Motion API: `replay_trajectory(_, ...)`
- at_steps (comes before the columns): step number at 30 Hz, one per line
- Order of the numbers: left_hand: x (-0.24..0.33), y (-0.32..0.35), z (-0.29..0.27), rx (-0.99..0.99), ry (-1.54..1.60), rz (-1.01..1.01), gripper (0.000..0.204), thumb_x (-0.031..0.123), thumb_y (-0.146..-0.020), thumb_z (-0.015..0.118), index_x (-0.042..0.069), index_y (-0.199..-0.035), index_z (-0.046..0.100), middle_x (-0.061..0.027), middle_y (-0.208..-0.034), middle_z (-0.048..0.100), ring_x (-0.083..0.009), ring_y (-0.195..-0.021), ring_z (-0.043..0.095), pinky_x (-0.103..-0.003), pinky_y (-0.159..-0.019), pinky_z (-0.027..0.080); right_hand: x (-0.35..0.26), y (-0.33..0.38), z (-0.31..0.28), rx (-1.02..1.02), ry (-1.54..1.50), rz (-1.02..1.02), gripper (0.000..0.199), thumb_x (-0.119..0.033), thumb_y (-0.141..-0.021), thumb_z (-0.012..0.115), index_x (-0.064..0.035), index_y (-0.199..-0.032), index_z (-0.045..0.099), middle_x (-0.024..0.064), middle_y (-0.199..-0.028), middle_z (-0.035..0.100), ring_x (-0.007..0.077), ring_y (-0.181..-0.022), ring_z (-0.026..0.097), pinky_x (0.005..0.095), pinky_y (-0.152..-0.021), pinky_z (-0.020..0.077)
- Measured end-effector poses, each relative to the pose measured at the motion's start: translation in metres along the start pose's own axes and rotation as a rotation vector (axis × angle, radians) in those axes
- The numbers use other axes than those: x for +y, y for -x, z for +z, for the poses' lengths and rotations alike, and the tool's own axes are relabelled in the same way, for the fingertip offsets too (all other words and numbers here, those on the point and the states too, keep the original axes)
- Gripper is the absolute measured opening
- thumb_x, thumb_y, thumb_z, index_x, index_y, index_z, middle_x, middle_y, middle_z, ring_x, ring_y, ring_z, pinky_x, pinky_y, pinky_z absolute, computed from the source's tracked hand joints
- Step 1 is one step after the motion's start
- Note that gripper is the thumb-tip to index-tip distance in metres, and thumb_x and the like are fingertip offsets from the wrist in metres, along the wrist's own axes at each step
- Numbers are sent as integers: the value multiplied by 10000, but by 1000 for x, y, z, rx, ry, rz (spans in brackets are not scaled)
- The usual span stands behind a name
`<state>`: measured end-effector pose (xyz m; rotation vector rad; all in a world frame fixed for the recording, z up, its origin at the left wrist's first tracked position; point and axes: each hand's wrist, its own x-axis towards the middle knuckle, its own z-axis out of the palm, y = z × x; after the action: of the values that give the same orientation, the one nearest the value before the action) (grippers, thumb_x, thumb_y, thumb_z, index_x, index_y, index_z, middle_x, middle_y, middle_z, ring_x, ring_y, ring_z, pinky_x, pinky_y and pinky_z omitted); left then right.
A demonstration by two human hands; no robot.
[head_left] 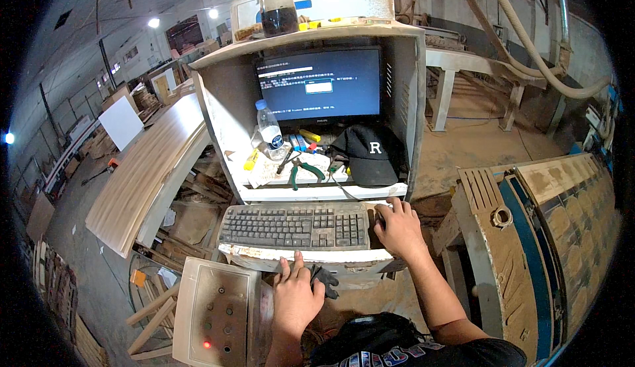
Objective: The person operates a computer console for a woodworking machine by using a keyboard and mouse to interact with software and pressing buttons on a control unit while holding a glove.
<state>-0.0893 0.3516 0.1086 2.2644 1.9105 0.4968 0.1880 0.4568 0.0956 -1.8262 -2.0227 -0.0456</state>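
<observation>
My right hand (401, 229) lies over a dark computer mouse (379, 221), mostly hidden under the fingers, at the right end of the keyboard shelf. Beside it is a dusty black keyboard (294, 227). My left hand (296, 294) is open, its fingertips resting on the worn white front edge of the shelf (264, 253), just below the keyboard. A dark glove (325, 281) hangs or lies by that hand's thumb. Above the keyboard a monitor (321, 82), set inside a pale cabinet, shows a blue screen with a small white box.
Below the monitor sit a water bottle (269, 129), green-handled pliers (307, 172) and a black cap (370, 155). A jar of dark liquid (276, 10) tops the cabinet. At lower left stands a control box (215, 307) with a red light. Stacked boards (149, 168) lie left; dusty machinery (516, 248) stands right.
</observation>
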Motion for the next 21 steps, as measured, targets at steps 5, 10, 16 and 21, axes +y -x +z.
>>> replay_trajectory(5,-1,0,1,8,2,8,598,241,-956,638,-152,-1404,591,-304,-1612,512,-572,-1485,460,-564,-1220,436,0,0,0,-15,-2,-1,501,-303,-949,755,-120,-1404,652,195,-1436,575,419,-1328,549,558,-1110,478)
replay_trajectory(10,-1,0,1,8,4,12,606,241,-960,637,-155,-1415,580,-307,-1610,511,-574,-1485,458,-561,-1219,440,2,0,1,-14,-1,-6,505,-301,-951,755,-124,-1413,651,202,-1452,575,422,-1337,547,562,-1113,478)
replay_trajectory(16,-2,0,0,-4,-7,9,564,243,-967,637,-153,-1367,613,-301,-1616,510,-574,-1490,452,-558,-1213,450,1,0,0,-22,0,4,512,-298,-945,757,-126,-1416,652,209,-1485,570,436,-1349,541,572,-1123,475)
replay_trajectory(21,-3,0,1,5,5,18,538,241,-965,641,-154,-1330,631,-299,-1615,511,-576,-1483,460,-565,-1209,451,1,0,0,-16,-17,6,503,-294,-945,753,-122,-1408,658,209,-1476,573,430,-1346,543,572,-1122,474)
